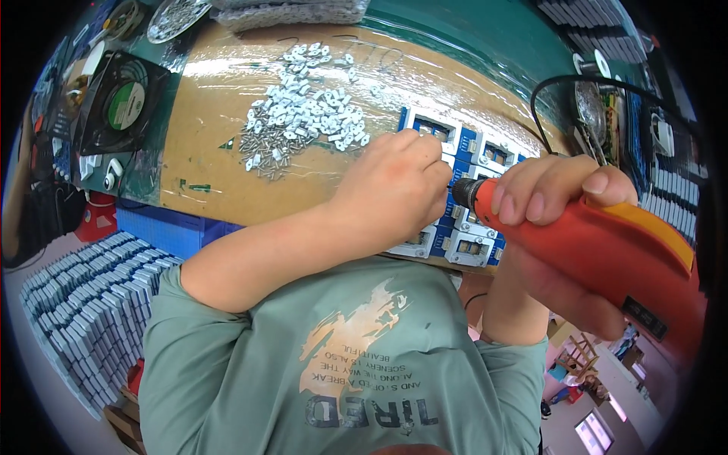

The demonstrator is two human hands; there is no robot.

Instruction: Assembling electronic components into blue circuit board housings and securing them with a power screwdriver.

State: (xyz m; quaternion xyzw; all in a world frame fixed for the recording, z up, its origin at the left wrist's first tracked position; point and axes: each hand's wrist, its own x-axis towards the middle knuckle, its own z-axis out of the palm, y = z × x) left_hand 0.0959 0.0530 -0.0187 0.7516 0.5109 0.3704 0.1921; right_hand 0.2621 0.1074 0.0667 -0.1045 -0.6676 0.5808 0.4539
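My right hand point(557, 186) is wrapped round a red power drill point(599, 258) with an orange trigger strip. Its black chuck point(464, 192) points left, close to the fingers of my left hand point(398, 186). That hand is closed, fingers curled down over a panel of blue circuit boards point(459, 168) with white frames point(497, 154); whatever it pinches is hidden. The drill's tip is also hard to make out. Beyond my left hand lies a heap of small white plastic pieces point(322, 110), with loose metal screws point(265, 144) along its near left side.
Brown sheeting point(220, 98) covers part of the green bench. A black fan point(121, 106) stands at the left, near a metal dish point(176, 19). Stacked boards point(98, 303) fill the lower left beside a blue crate point(167, 232). A black cable point(537, 106) loops at the right.
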